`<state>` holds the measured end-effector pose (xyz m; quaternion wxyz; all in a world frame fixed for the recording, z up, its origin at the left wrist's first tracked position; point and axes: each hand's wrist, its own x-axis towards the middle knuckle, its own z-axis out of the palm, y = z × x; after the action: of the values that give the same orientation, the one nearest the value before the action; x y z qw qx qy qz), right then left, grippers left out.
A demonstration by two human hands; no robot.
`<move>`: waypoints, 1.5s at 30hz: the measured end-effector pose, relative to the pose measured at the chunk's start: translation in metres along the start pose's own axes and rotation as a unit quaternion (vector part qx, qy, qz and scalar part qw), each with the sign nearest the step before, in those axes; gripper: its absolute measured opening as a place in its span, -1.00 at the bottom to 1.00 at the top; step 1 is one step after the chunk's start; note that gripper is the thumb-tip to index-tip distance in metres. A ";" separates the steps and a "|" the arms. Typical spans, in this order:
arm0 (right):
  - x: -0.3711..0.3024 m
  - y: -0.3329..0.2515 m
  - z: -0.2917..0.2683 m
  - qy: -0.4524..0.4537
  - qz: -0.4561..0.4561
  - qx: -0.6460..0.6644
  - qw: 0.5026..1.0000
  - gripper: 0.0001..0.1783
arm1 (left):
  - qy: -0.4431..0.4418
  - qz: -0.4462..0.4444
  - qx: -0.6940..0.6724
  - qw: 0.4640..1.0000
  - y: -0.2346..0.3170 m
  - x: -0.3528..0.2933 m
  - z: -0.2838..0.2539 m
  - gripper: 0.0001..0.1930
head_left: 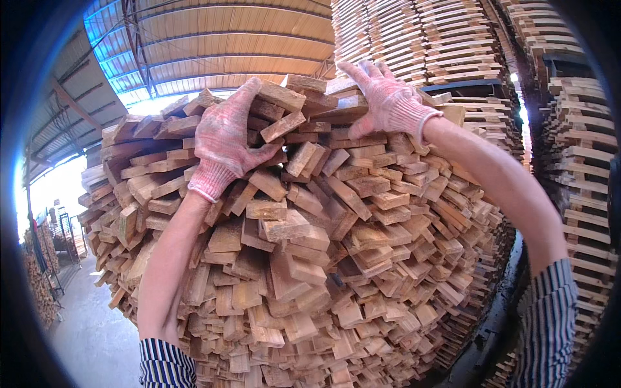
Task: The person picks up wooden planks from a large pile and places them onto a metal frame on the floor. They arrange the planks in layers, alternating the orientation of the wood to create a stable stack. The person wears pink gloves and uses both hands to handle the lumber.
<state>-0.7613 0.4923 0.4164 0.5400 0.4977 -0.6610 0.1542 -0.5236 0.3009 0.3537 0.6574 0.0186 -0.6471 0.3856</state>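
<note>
Pale-brown rectangular wooden boards are piled beside flat grey floor at left; along their top edge, the pink-gloved right hand is splayed; whether wood is gripped by the pink-gloved left hand cannot be told.

One view: a wide fisheye, head-worn, upright. It faces ahead and slightly down at the woodpile, close, within arm's reach and filling the centre. The left forearm enters at 7 o'clock, the right forearm at 4. Coverage reaches roof at 11, floor at 8, pallets at 1 and 3.
</note>
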 end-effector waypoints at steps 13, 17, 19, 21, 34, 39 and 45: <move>0.019 0.022 0.029 0.005 0.015 0.060 0.998 -0.08 | 0.076 0.081 0.115 0.987 0.066 0.033 -0.002 -0.12; 0.021 0.026 0.015 -0.006 -0.003 0.106 0.994 -0.08 | -0.197 -0.004 0.212 0.957 0.090 0.086 -0.006 -0.20; 0.017 0.021 0.000 -0.025 0.000 0.106 0.994 -0.10 | -0.254 -0.037 0.173 0.951 0.093 0.093 -0.010 -0.24; 0.011 0.039 -0.013 -0.027 -0.006 0.091 0.996 -0.17 | -0.205 -0.021 0.148 0.967 0.093 0.082 0.009 -0.28; -0.190 0.067 -0.158 0.163 -0.202 -0.081 0.962 -0.31 | -0.014 -0.459 -0.822 0.337 0.230 0.086 -0.010 -0.04; -0.272 0.016 -0.176 0.082 -0.271 -0.007 0.959 -0.37 | -0.072 -0.423 -0.873 0.232 0.252 0.054 -0.025 0.02; -0.215 0.028 -0.152 -0.168 0.178 0.461 0.853 0.33 | -0.041 -0.515 -0.809 0.282 0.272 0.002 0.003 -0.13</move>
<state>-0.7166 0.7236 0.2953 0.0924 0.5814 -0.6720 0.4493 -0.6707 0.4909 0.2265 0.3726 -0.1775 -0.5116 -0.7536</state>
